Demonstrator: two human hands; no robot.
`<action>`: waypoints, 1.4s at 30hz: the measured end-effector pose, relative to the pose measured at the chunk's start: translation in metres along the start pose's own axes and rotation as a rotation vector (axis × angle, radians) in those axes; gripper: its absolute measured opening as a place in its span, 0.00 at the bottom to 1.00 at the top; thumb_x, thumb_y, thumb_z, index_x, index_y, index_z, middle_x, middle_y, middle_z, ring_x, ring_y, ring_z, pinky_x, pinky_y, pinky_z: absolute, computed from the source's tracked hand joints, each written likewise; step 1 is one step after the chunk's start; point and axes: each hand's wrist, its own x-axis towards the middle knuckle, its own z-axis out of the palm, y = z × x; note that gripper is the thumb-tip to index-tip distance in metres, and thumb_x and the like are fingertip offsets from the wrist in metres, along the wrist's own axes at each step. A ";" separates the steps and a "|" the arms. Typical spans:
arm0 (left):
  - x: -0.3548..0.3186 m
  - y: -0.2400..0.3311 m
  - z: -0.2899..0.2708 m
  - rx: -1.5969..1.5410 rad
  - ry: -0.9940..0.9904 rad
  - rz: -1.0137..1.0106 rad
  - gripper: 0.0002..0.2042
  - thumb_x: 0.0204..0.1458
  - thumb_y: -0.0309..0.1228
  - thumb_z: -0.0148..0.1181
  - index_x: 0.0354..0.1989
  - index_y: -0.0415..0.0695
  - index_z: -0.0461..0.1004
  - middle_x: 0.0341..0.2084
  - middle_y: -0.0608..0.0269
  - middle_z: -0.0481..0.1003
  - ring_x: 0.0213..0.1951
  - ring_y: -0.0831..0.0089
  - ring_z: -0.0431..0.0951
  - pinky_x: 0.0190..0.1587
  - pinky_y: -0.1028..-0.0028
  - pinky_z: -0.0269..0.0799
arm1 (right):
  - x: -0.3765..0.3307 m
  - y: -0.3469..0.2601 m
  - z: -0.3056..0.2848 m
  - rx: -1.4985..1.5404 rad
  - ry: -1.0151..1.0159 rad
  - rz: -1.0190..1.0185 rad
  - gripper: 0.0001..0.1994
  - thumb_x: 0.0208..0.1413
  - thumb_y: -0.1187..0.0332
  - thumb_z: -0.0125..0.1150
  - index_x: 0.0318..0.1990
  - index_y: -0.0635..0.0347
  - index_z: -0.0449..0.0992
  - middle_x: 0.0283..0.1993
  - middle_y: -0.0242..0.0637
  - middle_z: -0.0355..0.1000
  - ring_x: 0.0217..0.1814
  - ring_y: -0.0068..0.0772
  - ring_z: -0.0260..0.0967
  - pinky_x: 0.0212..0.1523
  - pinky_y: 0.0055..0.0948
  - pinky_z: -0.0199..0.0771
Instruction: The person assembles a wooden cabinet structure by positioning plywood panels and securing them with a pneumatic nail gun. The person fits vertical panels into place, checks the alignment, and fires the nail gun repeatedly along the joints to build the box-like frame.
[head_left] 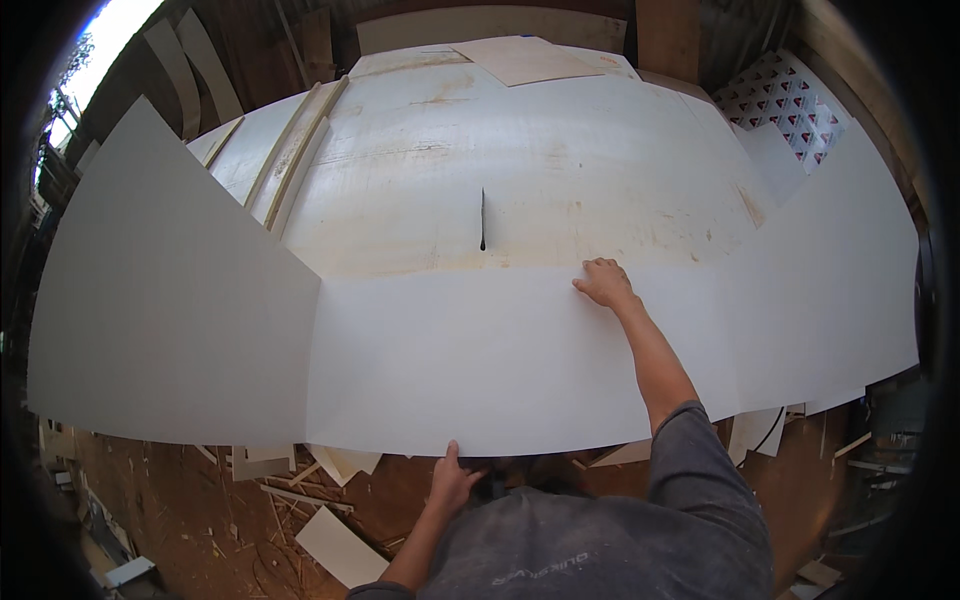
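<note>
A large white sheet (480, 360) lies across the near part of the white-topped table, its left flap (175, 300) and right flap (830, 280) angled upward along two creases. At its near edge, my left hand (455, 482) is closed, with the thumb on top and the other fingers below the edge, partly hidden. Over at the far edge, right of the middle, my right hand (606, 284) rests on the sheet, thumb apart from the fingers. Just beyond that edge a thin dark saw blade (483, 220) stands upright out of the tabletop.
Long wooden strips (300, 150) run across the table's left side. A pale board (525, 60) lies at the back. A patterned sheet (785, 108) leans at the back right. Offcuts and wood scraps (300, 490) litter the brown floor, with a white panel (340, 547) among them.
</note>
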 end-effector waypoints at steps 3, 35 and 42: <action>-0.005 -0.013 0.025 -0.151 0.294 0.048 0.30 0.65 0.49 0.42 0.60 0.31 0.54 0.57 0.44 0.62 0.60 0.51 0.65 0.57 0.45 0.67 | 0.001 0.009 0.002 -0.047 -0.099 -0.050 0.27 0.55 0.48 0.56 0.53 0.61 0.74 0.57 0.46 0.67 0.60 0.46 0.62 0.60 0.41 0.65; 0.030 -0.039 -0.001 -0.203 0.740 0.347 0.30 0.63 0.52 0.45 0.43 0.28 0.70 0.39 0.55 0.74 0.40 0.68 0.73 0.45 0.69 0.70 | 0.009 0.024 -0.008 0.367 -0.234 -0.140 0.28 0.51 0.45 0.60 0.32 0.70 0.75 0.38 0.52 0.71 0.42 0.48 0.69 0.44 0.41 0.69; 0.041 -0.031 -0.021 -0.198 0.600 0.388 0.29 0.63 0.52 0.44 0.49 0.31 0.66 0.45 0.54 0.73 0.44 0.66 0.75 0.48 0.69 0.71 | -0.016 0.000 -0.027 0.182 -0.145 -0.141 0.31 0.53 0.39 0.55 0.36 0.67 0.76 0.41 0.53 0.73 0.46 0.50 0.70 0.47 0.43 0.69</action>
